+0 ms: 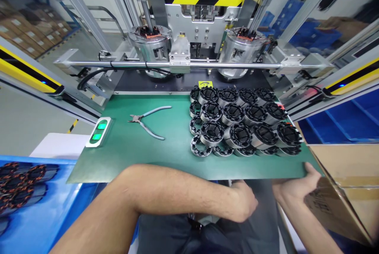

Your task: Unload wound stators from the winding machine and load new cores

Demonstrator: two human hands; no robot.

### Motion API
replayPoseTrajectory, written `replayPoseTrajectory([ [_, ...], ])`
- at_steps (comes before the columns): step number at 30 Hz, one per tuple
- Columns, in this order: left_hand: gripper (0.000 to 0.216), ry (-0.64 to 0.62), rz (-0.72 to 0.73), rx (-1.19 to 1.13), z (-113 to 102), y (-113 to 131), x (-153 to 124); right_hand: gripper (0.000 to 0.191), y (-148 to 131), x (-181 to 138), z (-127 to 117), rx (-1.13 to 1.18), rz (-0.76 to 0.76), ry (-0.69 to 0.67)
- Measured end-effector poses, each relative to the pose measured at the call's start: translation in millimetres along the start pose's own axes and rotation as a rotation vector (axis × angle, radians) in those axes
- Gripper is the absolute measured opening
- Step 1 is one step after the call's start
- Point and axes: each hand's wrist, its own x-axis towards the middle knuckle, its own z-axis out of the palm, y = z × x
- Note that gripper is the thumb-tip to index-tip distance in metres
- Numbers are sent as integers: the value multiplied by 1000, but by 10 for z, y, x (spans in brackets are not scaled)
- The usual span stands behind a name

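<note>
My left arm reaches across the front of the green work table. My left hand is closed in a fist just below the table's front edge, and what its fingers hold, if anything, is hidden. At the front right corner my right hand grips the table edge, thumb on top and fingers out of sight underneath. Beyond my hands, several ring-shaped motor stators with black insulators stand in rows, some stacked. Diagonal cutters with light blue handles lie spread apart on the table's left half.
A white switch box with two lit green buttons sits at the left edge. Behind the table, a machine holds two metal cylinders behind a horizontal rod. A blue bin with wound stators stands left, a cardboard box right.
</note>
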Motion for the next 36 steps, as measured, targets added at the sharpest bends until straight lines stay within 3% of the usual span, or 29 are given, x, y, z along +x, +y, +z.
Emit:
replayPoseTrajectory([
  [10, 39, -30, 10, -9, -36, -10, -22, 25, 33, 73, -45, 51, 14, 79],
  [22, 39, -16, 10, -5, -61, -12, -41, 32, 12, -6, -5, 29, -18, 43],
  [36, 42, -45, 5, -21, -104, 0, -60, 21, 29, 54, -45, 34, -8, 36],
])
